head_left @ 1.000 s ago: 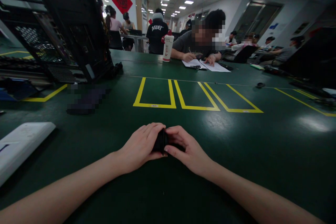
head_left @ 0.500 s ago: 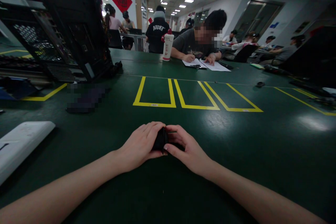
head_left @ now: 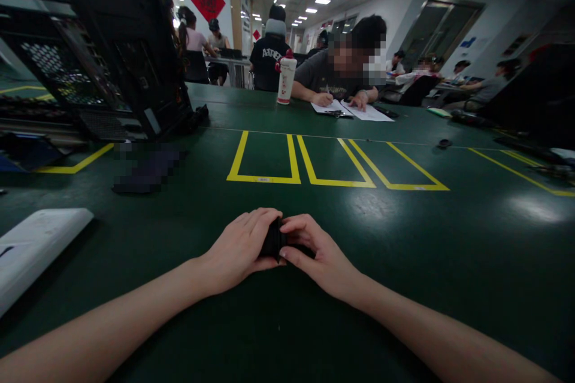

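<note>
A small black object [head_left: 271, 242] is held just above or on the green table [head_left: 188, 323], near the middle of the view. My left hand [head_left: 240, 249] wraps round its left side, fingers over the top and thumb below. From the right, my right hand [head_left: 317, 253] grips its right edge between curled fingers and thumb. Much of the object is hidden by the hands, and its exact shape cannot be made out.
Yellow tape outlines [head_left: 265, 179] mark the table beyond. At left are a black computer case [head_left: 135, 66] and a white box [head_left: 40, 245]. Across the table a person [head_left: 341, 72] writes on papers [head_left: 371, 112] beside a white bottle [head_left: 286, 81]. A small black ring [head_left: 444, 143] lies at right.
The fingers of my right hand have shifted slightly left, closer round the black object's edge. My left hand has hardly moved.
</note>
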`<action>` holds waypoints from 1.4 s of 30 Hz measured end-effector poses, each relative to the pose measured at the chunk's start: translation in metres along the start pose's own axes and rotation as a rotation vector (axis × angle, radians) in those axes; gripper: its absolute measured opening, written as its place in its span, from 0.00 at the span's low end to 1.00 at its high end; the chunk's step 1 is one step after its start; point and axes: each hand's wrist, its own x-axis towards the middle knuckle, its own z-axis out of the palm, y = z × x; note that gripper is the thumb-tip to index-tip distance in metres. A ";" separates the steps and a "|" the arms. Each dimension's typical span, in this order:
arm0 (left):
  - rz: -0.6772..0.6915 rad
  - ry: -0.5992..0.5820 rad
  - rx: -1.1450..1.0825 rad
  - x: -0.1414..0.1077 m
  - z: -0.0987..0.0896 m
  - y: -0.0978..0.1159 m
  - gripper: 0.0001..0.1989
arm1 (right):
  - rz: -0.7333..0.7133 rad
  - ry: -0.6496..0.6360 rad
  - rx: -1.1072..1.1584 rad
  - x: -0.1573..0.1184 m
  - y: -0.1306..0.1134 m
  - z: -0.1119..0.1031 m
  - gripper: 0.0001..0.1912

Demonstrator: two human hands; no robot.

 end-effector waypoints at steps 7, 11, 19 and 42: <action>0.010 0.005 0.004 0.000 0.000 -0.001 0.31 | 0.026 -0.043 0.041 0.000 -0.003 -0.001 0.17; 0.021 0.007 0.002 -0.001 -0.001 0.000 0.31 | -0.022 -0.026 0.075 0.000 -0.001 -0.001 0.15; 0.016 0.015 -0.003 0.000 0.000 0.001 0.30 | 0.046 0.010 0.076 0.002 0.001 0.000 0.15; 0.002 0.011 0.001 0.000 0.000 0.001 0.31 | 0.057 -0.013 0.062 0.001 -0.003 -0.001 0.18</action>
